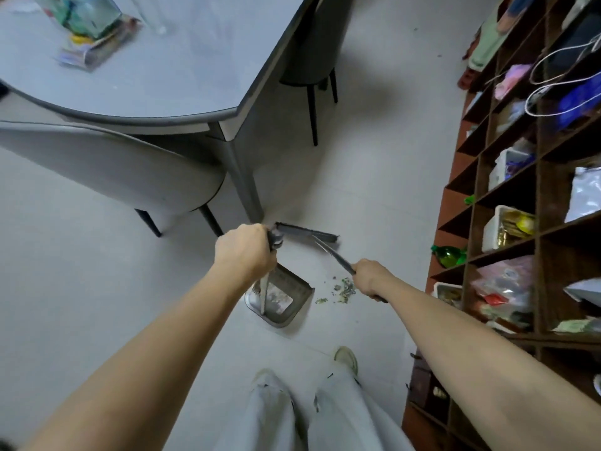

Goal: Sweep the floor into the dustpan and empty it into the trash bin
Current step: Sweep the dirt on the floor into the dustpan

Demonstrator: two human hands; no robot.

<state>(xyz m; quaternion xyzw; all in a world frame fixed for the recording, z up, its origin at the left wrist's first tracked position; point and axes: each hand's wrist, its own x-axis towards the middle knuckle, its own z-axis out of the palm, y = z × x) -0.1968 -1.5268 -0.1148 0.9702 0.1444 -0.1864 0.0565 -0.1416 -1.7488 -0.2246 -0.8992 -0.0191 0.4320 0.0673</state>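
Left hand (pixel 245 252) grips the dustpan (pixel 279 297) handle, steadying its mouth towards the debris (pixel 341 289); right hand (pixel 370 277) clasps the broom (pixel 305 231), head beyond the pile to drag it in.

The left hand (pixel 245 250) covers the top of the dustpan's (pixel 279 299) handle. The broom (pixel 307 231) is motion-blurred; its handle end hides behind the right hand (pixel 369 276). Litter (pixel 343 289) scraps are too small to identify. Packets (pixel 94 37) on the table (pixel 182 76) are blurred.

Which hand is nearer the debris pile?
Right. The right hand on the broom handle sits just beside the debris pile; the left hand is across the dustpan.
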